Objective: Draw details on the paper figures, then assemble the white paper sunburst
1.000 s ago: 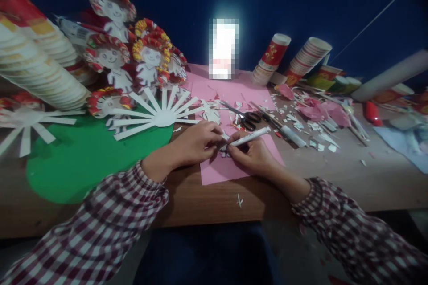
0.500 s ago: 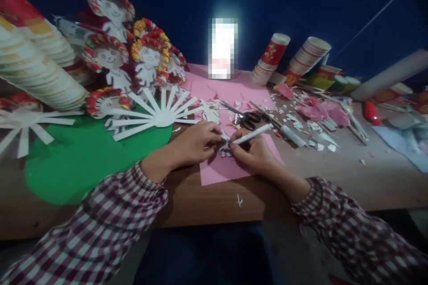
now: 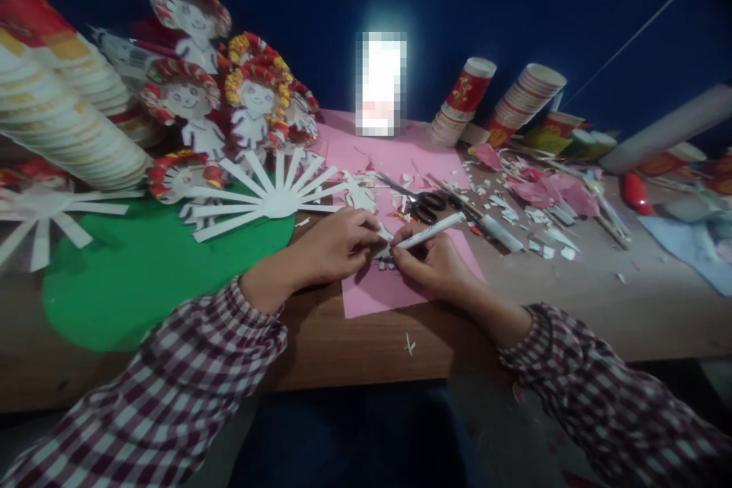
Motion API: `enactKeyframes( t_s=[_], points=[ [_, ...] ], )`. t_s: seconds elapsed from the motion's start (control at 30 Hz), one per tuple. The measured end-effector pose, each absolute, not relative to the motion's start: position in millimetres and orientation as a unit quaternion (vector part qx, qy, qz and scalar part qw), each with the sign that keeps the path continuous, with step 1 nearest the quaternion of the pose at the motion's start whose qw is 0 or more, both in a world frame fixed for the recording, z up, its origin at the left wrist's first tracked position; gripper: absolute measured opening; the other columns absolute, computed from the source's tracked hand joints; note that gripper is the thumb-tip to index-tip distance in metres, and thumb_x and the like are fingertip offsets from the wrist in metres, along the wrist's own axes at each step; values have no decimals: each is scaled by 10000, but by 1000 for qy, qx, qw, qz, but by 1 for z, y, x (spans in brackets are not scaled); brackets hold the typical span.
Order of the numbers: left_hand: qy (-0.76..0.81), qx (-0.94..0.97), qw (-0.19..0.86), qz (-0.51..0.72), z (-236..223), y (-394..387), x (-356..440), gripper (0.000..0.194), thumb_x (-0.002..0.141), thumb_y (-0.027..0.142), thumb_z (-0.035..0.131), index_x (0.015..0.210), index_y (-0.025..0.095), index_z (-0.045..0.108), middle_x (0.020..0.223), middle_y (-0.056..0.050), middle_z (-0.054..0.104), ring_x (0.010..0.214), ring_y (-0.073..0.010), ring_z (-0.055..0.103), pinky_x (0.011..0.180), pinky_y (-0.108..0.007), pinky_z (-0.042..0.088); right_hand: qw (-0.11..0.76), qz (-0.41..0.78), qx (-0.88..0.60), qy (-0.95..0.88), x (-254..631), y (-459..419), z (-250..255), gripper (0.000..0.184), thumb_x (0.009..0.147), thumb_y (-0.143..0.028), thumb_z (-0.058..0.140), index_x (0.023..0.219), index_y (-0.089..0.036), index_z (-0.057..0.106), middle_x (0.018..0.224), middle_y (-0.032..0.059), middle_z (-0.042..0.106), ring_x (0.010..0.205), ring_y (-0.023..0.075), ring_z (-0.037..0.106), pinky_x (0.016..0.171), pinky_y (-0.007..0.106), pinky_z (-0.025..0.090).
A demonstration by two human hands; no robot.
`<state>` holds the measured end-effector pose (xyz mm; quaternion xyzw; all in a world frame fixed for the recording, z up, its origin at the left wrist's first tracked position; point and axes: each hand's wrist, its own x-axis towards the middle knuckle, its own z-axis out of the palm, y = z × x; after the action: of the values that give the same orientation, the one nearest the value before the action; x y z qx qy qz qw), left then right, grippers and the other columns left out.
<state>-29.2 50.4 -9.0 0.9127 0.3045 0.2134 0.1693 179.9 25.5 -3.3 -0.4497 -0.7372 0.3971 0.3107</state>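
My right hand is closed round a white marker pen, its tip end pointing down and left. My left hand pinches a small white paper cutout with dark marks along its lower edge. The pen's tip is close to the cutout; my fingers hide whether they touch. Under both lies a sheet of pink paper. Just beyond my hands, black-handled scissors rest on the paper.
A white cup cut into strips lies on a green sheet at left. Behind stand paper dolls and stacked cups. Paper scraps litter the right, near more cups. A bright blurred screen stands at the back.
The pen and right fingertips have shifted very slightly over the cutout. My left hand keeps its hold, and the things around are unmoved.
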Motion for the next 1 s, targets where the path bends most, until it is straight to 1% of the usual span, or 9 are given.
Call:
enactKeyframes(
  t_s=[0.3, 0.47, 0.63, 0.7, 0.8, 0.9, 1.0],
  points=[
    [293, 917, 176, 206, -5, 51, -30, 297, 759, 86, 531, 993, 184, 686, 1055, -83, 614, 977, -208, 560, 846, -353, 464, 329, 413, -438, -727, 178, 26, -8, 94, 812, -270, 582, 836, -181, 601, 674, -1, 583, 600, 116, 520, 530, 220, 401],
    [300, 914, 182, 203, -5, 50, -30, 291, 735, 88, 542, 973, 185, 677, 1062, -79, 603, 988, -210, 552, 858, -350, 459, 346, 446, -439, -699, 179, 26, -5, 106, 810, -284, 589, 825, -179, 585, 643, -12, 562, 560, 101, 496, 506, 211, 391],
    [305, 909, 190, 208, -5, 49, -30, 416, 704, 81, 543, 1104, 178, 598, 1041, -62, 621, 977, -207, 548, 879, -352, 446, 388, 512, -427, -636, 181, 27, 2, 210, 782, -358, 639, 769, -173, 541, 616, -25, 528, 531, 84, 476, 477, 199, 387],
    [308, 905, 191, 224, -4, 48, -30, 406, 715, 78, 530, 1106, 173, 581, 1030, -61, 629, 980, -201, 552, 880, -343, 447, 415, 544, -416, -599, 181, 28, 1, 249, 768, -392, 661, 780, -177, 536, 596, -46, 499, 490, 65, 442, 443, 183, 363],
    [317, 897, 187, 245, -3, 48, -29, 349, 728, 78, 518, 1060, 163, 588, 1003, -70, 637, 951, -193, 567, 844, -330, 465, 444, 572, -413, -552, 181, 28, -1, 272, 758, -409, 683, 815, -184, 540, 576, -68, 468, 434, 45, 392, 389, 164, 311],
    [326, 893, 176, 256, -3, 48, -29, 339, 723, 65, 508, 1038, 157, 594, 973, -73, 644, 907, -185, 581, 808, -320, 481, 446, 594, -413, -527, 182, 29, -4, 274, 760, -415, 688, 825, -195, 538, 557, -79, 451, 398, 40, 365, 361, 163, 293],
    [324, 893, 165, 265, -5, 49, -30, 324, 729, 51, 502, 1019, 150, 608, 969, -75, 660, 901, -184, 594, 807, -322, 490, 446, 611, -403, -516, 184, 30, -4, 260, 770, -405, 684, 848, -204, 540, 547, -84, 446, 387, 44, 353, 357, 170, 296]
  ],
)
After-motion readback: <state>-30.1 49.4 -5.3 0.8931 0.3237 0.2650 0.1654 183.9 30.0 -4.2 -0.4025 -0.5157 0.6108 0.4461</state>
